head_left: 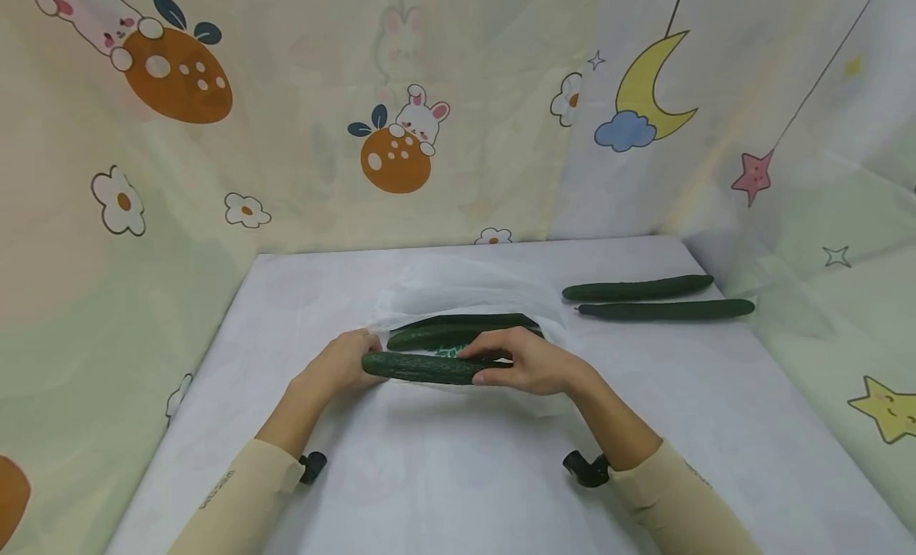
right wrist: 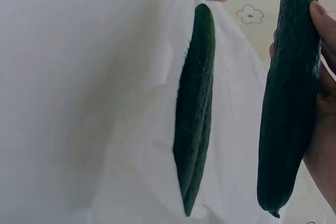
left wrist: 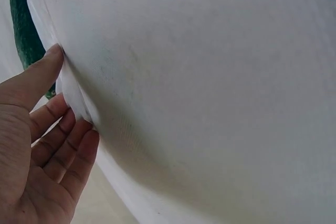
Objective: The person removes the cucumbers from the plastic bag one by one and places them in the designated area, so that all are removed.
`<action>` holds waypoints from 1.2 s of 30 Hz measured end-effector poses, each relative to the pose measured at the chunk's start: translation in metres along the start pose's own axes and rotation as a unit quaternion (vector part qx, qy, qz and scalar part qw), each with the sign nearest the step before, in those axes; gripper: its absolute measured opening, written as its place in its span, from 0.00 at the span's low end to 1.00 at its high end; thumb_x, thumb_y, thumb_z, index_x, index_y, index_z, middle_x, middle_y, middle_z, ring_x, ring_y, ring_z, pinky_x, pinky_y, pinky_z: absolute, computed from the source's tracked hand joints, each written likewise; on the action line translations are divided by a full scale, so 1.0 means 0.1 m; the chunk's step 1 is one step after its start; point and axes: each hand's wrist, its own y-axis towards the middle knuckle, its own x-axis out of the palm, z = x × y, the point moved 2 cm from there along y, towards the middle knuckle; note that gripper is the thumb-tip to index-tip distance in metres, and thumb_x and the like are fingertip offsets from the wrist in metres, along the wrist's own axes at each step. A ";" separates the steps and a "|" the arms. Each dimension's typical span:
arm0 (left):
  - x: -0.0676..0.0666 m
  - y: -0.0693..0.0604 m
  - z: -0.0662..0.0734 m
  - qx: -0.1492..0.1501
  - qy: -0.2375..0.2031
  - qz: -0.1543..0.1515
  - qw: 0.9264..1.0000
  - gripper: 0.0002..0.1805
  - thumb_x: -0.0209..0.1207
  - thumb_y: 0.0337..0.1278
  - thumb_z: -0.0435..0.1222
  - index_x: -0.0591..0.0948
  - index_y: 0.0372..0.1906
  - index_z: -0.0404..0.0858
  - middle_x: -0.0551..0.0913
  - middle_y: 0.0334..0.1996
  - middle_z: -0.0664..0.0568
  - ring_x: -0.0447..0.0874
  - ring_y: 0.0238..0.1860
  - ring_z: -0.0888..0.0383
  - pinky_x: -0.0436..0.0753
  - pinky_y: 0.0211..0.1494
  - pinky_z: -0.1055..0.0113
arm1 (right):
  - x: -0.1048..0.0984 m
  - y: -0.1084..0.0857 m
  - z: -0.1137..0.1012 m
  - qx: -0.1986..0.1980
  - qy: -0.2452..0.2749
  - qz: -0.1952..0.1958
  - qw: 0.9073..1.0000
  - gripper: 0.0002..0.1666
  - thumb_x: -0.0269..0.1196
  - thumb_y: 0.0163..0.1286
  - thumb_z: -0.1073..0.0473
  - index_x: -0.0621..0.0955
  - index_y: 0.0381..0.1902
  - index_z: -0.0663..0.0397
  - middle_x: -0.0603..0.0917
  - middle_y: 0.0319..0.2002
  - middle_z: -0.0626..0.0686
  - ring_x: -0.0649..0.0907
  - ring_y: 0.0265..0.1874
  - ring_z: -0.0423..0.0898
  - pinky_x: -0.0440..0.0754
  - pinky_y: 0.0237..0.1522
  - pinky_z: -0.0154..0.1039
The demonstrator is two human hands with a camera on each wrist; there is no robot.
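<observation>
A thin white plastic bag lies on the table with its mouth toward me. My left hand pinches the left edge of that mouth; in the left wrist view, the thumb and fingertips meet on the bag's rim. In my right hand is a dark green cucumber, held crosswise in front of the opening. The right wrist view shows this held cucumber apart from the cucumbers inside the bag. Some green print shows at the mouth beside the bagged cucumbers.
Two more cucumbers, one farther back and one nearer, lie side by side at the table's right rear. The white-covered table is bordered by a printed cloth at the back and sides.
</observation>
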 end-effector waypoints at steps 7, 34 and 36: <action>0.00 -0.05 -0.01 -0.006 -0.005 0.001 1.000 0.28 0.74 0.54 0.47 0.83 0.54 0.33 0.85 0.49 0.41 0.83 0.54 0.41 0.79 0.62 0.45 | -0.10 -0.01 -0.12 -0.020 0.035 0.017 0.999 0.21 0.67 0.73 0.53 0.82 0.63 0.44 0.84 0.58 0.42 0.82 0.59 0.42 0.81 0.60 0.43; 0.04 -0.01 -0.03 -0.011 0.000 -0.016 1.000 0.19 0.75 0.54 0.48 0.81 0.40 0.40 0.80 0.38 0.53 0.76 0.40 0.55 0.79 0.51 0.55 | -0.49 -0.16 -0.35 -0.061 0.076 0.075 0.992 0.24 0.67 0.70 0.67 0.80 0.64 0.54 0.84 0.58 0.51 0.85 0.53 0.46 0.84 0.53 0.40; 0.04 -0.01 -0.04 -0.012 0.001 -0.012 1.000 0.19 0.75 0.54 0.48 0.81 0.40 0.41 0.80 0.38 0.53 0.76 0.40 0.55 0.79 0.51 0.56 | -0.56 -0.19 -0.36 -0.059 0.066 0.087 0.992 0.25 0.68 0.70 0.67 0.80 0.64 0.53 0.84 0.58 0.50 0.84 0.54 0.46 0.84 0.53 0.40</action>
